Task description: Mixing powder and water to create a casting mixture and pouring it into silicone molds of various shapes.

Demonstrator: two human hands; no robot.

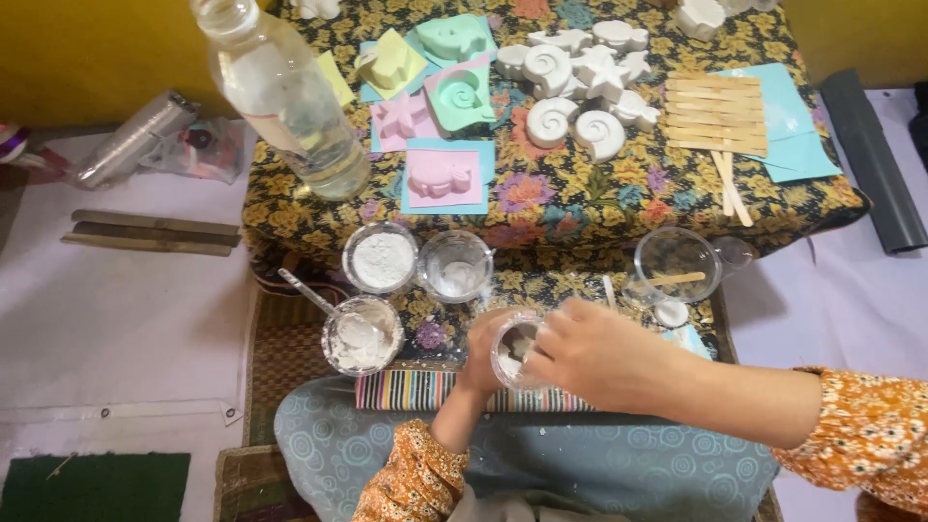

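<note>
The person sits on the floor in front of a low table (580, 208) with a flowery cloth on it. Both hands are close together, just above the lap. The left hand (480, 353) holds a small clear cup (515, 353) from the side, with its fingers wrapped around it. The cup has some white stuff inside. The right hand (590, 358) is on the other side of the cup, and its fingers are bent and pressed at the rim. I cannot tell if they pinch something small there.

Just beside the hands, to the left, is a clear cup with white paste (362, 335) and a spoon (307, 292) stuck in it. Behind that stands a cup full of white powder (381, 258), and next to it a cup that is nearly empty (454, 265). To the right is another clear cup with a wooden stick (677, 278) across it.

On the table there is a big clear bottle (285, 97) with liquid in it. Near it lie soft moulds (435, 97) in pink, green and yellow, on squares of coloured paper. Further right is a heap of white shells and stars (580, 82), all hard and dry. Beside those, flat wooden sticks (715, 114) lie in a row on blue paper.
</note>
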